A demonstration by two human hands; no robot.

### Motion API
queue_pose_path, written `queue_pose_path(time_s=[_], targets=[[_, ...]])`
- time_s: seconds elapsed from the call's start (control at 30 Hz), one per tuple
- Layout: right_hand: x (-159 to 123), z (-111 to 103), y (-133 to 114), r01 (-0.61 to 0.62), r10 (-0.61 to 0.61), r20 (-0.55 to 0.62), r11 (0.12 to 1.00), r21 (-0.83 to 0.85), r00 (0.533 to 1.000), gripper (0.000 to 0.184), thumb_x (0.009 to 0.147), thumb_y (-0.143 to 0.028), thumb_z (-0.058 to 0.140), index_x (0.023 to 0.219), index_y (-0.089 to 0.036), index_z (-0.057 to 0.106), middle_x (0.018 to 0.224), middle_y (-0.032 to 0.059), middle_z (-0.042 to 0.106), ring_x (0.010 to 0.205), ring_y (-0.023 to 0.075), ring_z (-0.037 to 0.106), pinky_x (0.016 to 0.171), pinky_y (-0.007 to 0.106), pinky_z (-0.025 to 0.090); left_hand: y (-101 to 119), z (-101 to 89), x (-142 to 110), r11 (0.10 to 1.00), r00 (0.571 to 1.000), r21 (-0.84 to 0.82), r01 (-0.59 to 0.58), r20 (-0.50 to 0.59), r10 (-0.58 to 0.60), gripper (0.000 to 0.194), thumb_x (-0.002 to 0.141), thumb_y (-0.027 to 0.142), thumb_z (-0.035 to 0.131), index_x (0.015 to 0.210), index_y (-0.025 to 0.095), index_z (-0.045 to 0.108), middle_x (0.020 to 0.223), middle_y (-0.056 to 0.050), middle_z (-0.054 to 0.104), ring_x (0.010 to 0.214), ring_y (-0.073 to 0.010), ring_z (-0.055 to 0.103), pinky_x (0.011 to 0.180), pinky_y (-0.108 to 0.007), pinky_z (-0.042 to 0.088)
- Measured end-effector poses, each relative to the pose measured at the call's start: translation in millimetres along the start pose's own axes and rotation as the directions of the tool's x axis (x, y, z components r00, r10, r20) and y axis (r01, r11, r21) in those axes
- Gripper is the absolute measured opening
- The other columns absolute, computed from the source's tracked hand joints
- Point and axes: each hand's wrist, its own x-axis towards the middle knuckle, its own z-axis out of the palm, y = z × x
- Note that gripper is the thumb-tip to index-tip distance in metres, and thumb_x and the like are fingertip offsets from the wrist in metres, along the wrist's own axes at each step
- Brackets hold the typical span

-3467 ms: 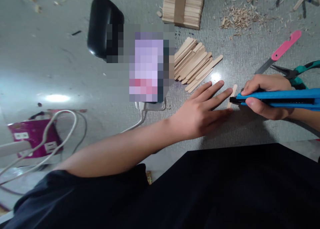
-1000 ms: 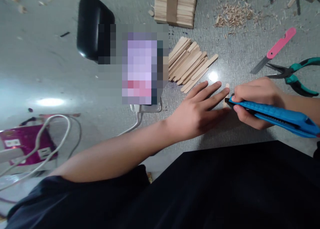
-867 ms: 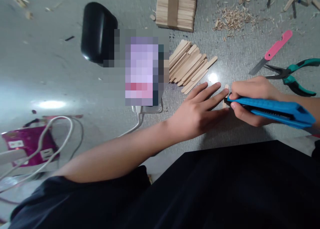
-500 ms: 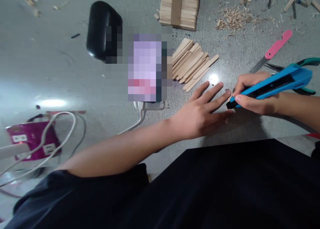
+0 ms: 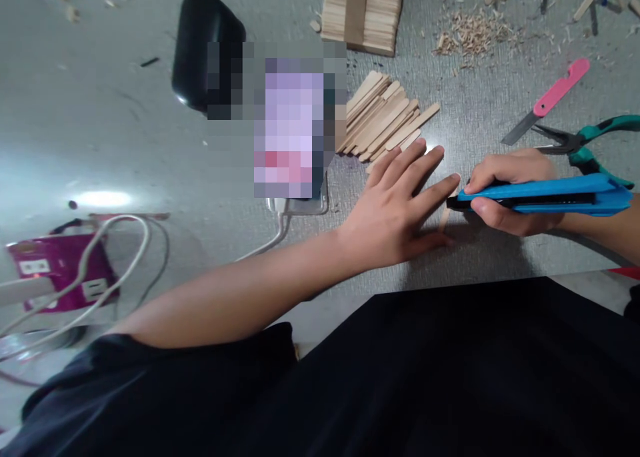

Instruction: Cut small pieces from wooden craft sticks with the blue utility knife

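Note:
My right hand (image 5: 515,190) is wrapped round a blue utility knife (image 5: 555,194), its black tip pointing left. That tip is at a small wooden craft stick (image 5: 444,218) on the table. My left hand (image 5: 395,207) lies spread, palm down, with its index finger at one end of this stick and its thumb near the other. Part of the stick is hidden by the fingers and the knife tip. Just beyond my left fingertips is a loose pile of craft sticks (image 5: 385,120).
Pink folding knife (image 5: 563,90) and green-handled pliers (image 5: 575,140) lie beyond my right hand. Farther back are a banded bundle of sticks (image 5: 375,10) and wood shavings (image 5: 473,34). A blurred phone (image 5: 290,124), black case (image 5: 200,50) and purple box (image 5: 65,270) with white cable occupy the left.
The knife has turned from a slant to nearly level, and its tip has shifted slightly left. My left fingers have spread wider, showing more of the small stick.

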Motion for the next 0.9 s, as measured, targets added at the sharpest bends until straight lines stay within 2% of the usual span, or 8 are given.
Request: queue_pose_path(time_s=[0.07, 0.2, 0.37, 0.43, 0.53, 0.7, 0.9], targets=[[-0.1, -1.2, 0.2, -0.018, 0.018, 0.014, 1.0, 0.007, 1.0, 0.014, 0.098, -0.035, 0.067, 0.091, -0.024, 0.063, 0.068, -0.0063, 0.065, 0.056, 0.0092, 0.055, 0.057, 0.026, 0.041, -0.2, 0.6, -0.3, 1.0, 0.999, 0.016, 0.007, 0.034, -0.008, 0.086, 0.099, 0.077, 0.067, 0.166, 0.025, 0.05, 0.177, -0.021, 0.043, 0.169, -0.0446, 0.034, 0.136, -0.065, 0.026], [0.3, -2.5, -1.8, -0.071, 0.071, 0.022, 0.997, 0.005, 0.997, 0.013, 0.096, -0.036, 0.068, 0.091, -0.025, 0.063, 0.072, -0.0045, 0.068, 0.057, 0.0113, 0.057, 0.056, 0.029, 0.043, 0.5, -0.1, 0.5, 1.0, 0.999, 0.031, -0.003, 0.032, 0.002, 0.085, 0.101, 0.077, 0.064, 0.166, 0.024, 0.05, 0.177, -0.023, 0.043, 0.168, -0.0449, 0.037, 0.136, -0.064, 0.027], [1.2, -2.8, -8.3, -0.178, 0.18, 0.026, 0.983, -0.053, 0.983, 0.015, 0.092, -0.041, 0.069, 0.086, -0.028, 0.064, 0.071, -0.0021, 0.07, 0.056, 0.0154, 0.057, 0.055, 0.035, 0.047, 0.2, 1.5, 0.3, 1.0, 1.0, -0.004, 0.015, 0.026, -0.015, 0.083, 0.099, 0.074, 0.07, 0.166, 0.029, 0.052, 0.178, -0.021, 0.042, 0.168, -0.0455, 0.036, 0.135, -0.067, 0.026], [1.8, -3.8, -10.4, -0.214, 0.216, 0.026, 0.975, -0.068, 0.976, 0.014, 0.091, -0.039, 0.071, 0.085, -0.028, 0.066, 0.068, -0.0021, 0.068, 0.054, 0.0152, 0.055, 0.055, 0.035, 0.046, 0.4, 2.6, 0.0, 0.999, 1.0, -0.03, 0.027, 0.014, -0.027, 0.083, 0.098, 0.073, 0.072, 0.165, 0.029, 0.054, 0.178, -0.021, 0.042, 0.167, -0.0462, 0.037, 0.136, -0.067, 0.025], [3.5, -6.1, -11.9, -0.24, 0.24, 0.005, 0.97, -0.023, 0.971, 0.022, 0.09, -0.043, 0.076, 0.081, -0.026, 0.067, 0.064, -0.0037, 0.065, 0.052, 0.0128, 0.052, 0.053, 0.032, 0.043, 1.2, 2.7, 0.2, 0.999, 0.999, -0.025, 0.039, 0.022, -0.039, 0.083, 0.098, 0.075, 0.07, 0.166, 0.029, 0.054, 0.178, -0.02, 0.043, 0.168, -0.0458, 0.036, 0.136, -0.067, 0.026], [6.1, -8.1, -16.8, -0.373, 0.372, 0.028, 0.926, 0.058, 0.928, 0.023, 0.087, -0.042, 0.084, 0.083, -0.022, 0.073, 0.065, -0.0041, 0.07, 0.054, 0.0114, 0.056, 0.053, 0.028, 0.04, 1.7, 1.7, 1.1, 0.999, 0.999, -0.008, 0.033, 0.037, -0.033, 0.085, 0.099, 0.076, 0.068, 0.167, 0.028, 0.052, 0.179, -0.021, 0.04, 0.168, -0.0451, 0.035, 0.136, -0.066, 0.027], [5.4, -7.5, -28.8, -0.439, 0.439, -0.042, 0.899, 0.016, 0.898, 0.018, 0.093, -0.039, 0.076, 0.085, -0.024, 0.075, 0.067, -0.003, 0.07, 0.057, 0.0136, 0.057, 0.062, 0.033, 0.047, 0.9, 2.0, 0.2, 1.0, 1.0, 0.001, 0.024, 0.02, -0.024, 0.084, 0.099, 0.076, 0.068, 0.166, 0.027, 0.053, 0.178, -0.021, 0.043, 0.168, -0.0444, 0.037, 0.136, -0.065, 0.027]])
